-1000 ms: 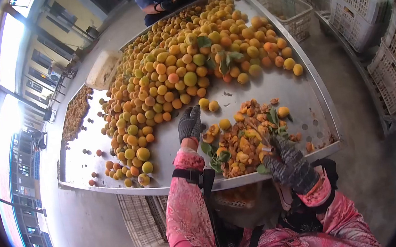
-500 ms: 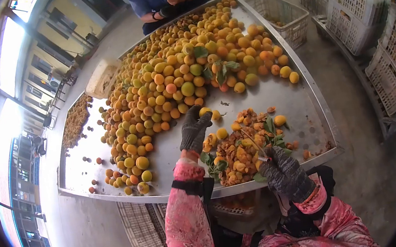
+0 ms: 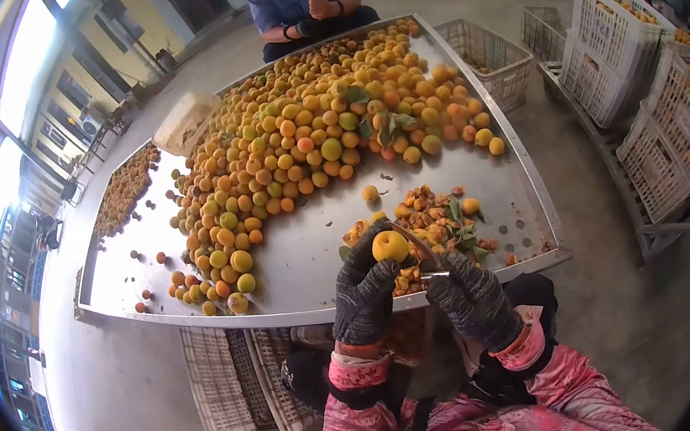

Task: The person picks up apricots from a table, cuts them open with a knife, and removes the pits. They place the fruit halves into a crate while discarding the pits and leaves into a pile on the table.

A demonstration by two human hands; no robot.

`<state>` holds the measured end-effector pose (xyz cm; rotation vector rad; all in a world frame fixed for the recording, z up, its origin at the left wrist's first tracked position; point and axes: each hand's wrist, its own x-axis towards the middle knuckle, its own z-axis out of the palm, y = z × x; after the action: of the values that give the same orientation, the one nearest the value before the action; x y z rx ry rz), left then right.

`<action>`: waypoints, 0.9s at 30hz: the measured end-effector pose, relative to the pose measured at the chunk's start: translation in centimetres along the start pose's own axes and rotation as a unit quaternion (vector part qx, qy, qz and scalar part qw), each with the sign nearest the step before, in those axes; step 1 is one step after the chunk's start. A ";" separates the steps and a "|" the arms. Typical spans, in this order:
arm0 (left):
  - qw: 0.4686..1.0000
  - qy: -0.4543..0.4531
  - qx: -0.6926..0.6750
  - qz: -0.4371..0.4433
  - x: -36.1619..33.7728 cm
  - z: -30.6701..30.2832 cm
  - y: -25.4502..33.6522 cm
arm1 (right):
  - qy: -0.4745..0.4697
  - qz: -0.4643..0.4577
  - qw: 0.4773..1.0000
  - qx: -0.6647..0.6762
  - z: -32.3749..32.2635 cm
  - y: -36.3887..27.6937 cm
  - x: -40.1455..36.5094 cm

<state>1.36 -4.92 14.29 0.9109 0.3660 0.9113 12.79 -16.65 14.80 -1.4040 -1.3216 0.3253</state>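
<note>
My left hand (image 3: 365, 294), in a dark grey knit glove, grips a yellow apricot (image 3: 389, 247) between thumb and fingers, just above the table's near edge. Wrapped round the handle of a small knife (image 3: 434, 274) is my right hand (image 3: 472, 301), gloved the same way. The thin curved blade reaches up against the right side of the apricot. Behind both hands lies a pile of split apricot pieces and leaves (image 3: 427, 225), partly hidden by the gloves. A large heap of whole apricots (image 3: 286, 150) covers the middle and far part of the metal table (image 3: 314, 244).
Across the table sits a person in a blue shirt (image 3: 304, 3). A white plastic container (image 3: 186, 125) rests on the left edge, near a pile of small brown pits (image 3: 125, 189). Plastic crates (image 3: 615, 48) are stacked at right; another crate (image 3: 493, 54) stands behind. More crates (image 3: 233, 390) sit below.
My left hand has drawn back from the heap's edge with an apricot in it. My right hand has shifted slightly, bringing the knife blade against the fruit. The view has tilted a little.
</note>
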 end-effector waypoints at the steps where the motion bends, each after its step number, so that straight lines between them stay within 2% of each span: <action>1: 1.000 0.014 -0.003 -0.008 -0.5 0.5 0.1 | 0.007 -0.032 0.999 -0.038 0.0 -0.3 -0.3; 3: 0.999 0.005 -0.040 -0.024 -1.3 0.5 0.0 | 0.011 -0.063 0.995 -0.078 0.1 -0.5 -1.0; 5: 0.996 -0.004 -0.075 -0.040 -2.1 0.5 0.2 | 0.061 -0.238 0.936 -0.250 0.4 -0.1 -1.2; 6: 0.997 0.009 -0.059 -0.047 -2.4 0.5 0.4 | 0.059 -0.238 0.936 -0.252 0.4 -0.5 -1.3; 8: 0.997 0.021 -0.046 -0.055 -2.9 0.4 0.1 | 0.021 -0.154 0.972 -0.176 0.5 -1.3 -1.4; 9: 0.998 0.021 -0.046 -0.049 -3.1 0.0 -0.3 | 0.020 -0.155 0.972 -0.177 0.5 -1.2 -1.6; 11: 0.998 0.023 -0.047 -0.042 -3.4 0.0 -0.4 | 0.035 -0.238 0.922 -0.303 0.6 -0.9 -2.1; 15: 0.999 0.020 -0.027 -0.035 -3.7 -0.1 -0.5 | 0.015 -0.219 0.938 -0.270 0.9 -0.1 -3.0; 20: 0.998 0.008 -0.025 -0.050 -4.1 0.0 0.5 | -0.013 -0.234 0.912 -0.338 0.3 -0.7 -3.5; 24: 0.995 -0.015 0.053 -0.079 -4.3 0.4 1.4 | -0.004 -0.234 0.919 -0.318 0.1 -0.4 -3.4; 25: 0.994 -0.014 0.071 -0.078 -4.2 0.6 1.6 | -0.054 -0.154 0.963 -0.213 -0.2 -0.6 -3.1; 26: 0.994 -0.015 0.071 -0.078 -3.9 1.0 2.1 | -0.102 -0.069 0.987 -0.104 -0.5 -0.8 -2.6; 27: 0.993 -0.032 0.069 -0.085 -3.7 1.5 2.8 | -0.103 -0.068 0.987 -0.104 -1.2 -1.0 -2.1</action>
<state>-1.32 -7.90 17.06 1.0161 0.4481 0.7049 12.53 -19.25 15.00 -1.4740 -1.6513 0.2504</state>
